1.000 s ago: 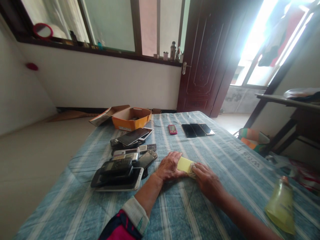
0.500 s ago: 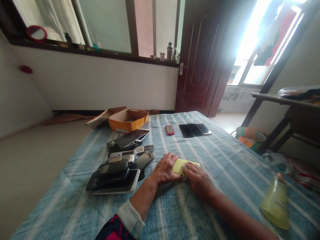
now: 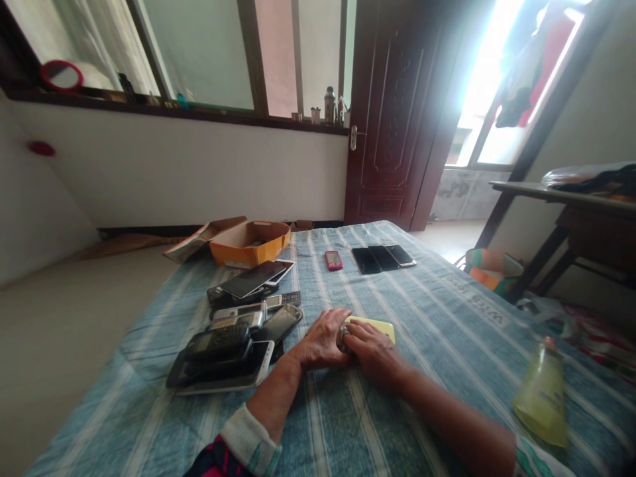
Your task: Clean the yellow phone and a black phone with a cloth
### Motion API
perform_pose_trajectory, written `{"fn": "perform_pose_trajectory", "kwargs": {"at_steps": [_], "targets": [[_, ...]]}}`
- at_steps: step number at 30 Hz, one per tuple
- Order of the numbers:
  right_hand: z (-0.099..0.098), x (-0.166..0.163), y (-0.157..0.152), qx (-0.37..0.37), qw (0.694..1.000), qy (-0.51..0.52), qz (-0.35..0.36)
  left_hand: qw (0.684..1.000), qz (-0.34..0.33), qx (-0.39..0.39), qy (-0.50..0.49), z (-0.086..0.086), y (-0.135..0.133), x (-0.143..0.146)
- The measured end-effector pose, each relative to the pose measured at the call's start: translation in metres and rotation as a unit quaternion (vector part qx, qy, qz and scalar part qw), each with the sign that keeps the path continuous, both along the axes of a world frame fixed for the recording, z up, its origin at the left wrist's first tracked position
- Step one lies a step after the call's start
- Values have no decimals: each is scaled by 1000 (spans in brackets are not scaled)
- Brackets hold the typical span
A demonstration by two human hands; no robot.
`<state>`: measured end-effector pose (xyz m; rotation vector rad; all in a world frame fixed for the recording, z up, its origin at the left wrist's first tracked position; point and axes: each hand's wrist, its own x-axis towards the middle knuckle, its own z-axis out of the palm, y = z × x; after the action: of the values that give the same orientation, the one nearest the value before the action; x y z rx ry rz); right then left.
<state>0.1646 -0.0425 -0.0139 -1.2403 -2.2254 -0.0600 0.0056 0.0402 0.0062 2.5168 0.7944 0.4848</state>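
A yellow-backed phone lies on the striped cloth in front of me, partly covered by both hands. My left hand is closed around its left end and steadies it. Bunched under the fingers of my right hand is a small greyish cloth, pressed against the phone's left part. Just left of my hands is a pile of old phones, with a dark smartphone nearest and a black handset on top of a larger white-edged phone.
Beyond my hands lie a pink phone and a row of dark phones. An open orange box stands at the far left. A bottle of yellow liquid stands at the right on the blue striped cover.
My right hand has slid left along the yellow phone with the cloth, up against my left hand. More of the phone's right end shows. The view has shifted slightly.
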Motion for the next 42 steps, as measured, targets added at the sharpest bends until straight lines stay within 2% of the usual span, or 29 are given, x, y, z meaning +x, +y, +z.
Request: {"fn": "perform_pose_trajectory", "kwargs": {"at_steps": [5, 11, 15, 22, 30, 37, 42], "targets": [[3, 10, -8, 1, 1000, -10, -11, 1000, 0, -6, -2, 1, 0, 0], [-3, -8, 13, 7, 1000, -1, 10, 999, 24, -40, -9, 3, 1, -3], [-3, -8, 16, 15, 1000, -7, 23, 999, 25, -29, -11, 3, 1, -4], [2, 26, -12, 17, 1000, -25, 7, 999, 29, -13, -7, 3, -2, -2], [-11, 63, -27, 19, 1000, 3, -20, 999, 32, 7, 5, -3, 1, 1], [-14, 88, -27, -56, 995, 84, -9, 999, 33, 22, 12, -9, 4, 2], [-17, 93, -19, -91, 983, 148, -64, 999, 30, 19, -8, -10, 4, 3]]}}
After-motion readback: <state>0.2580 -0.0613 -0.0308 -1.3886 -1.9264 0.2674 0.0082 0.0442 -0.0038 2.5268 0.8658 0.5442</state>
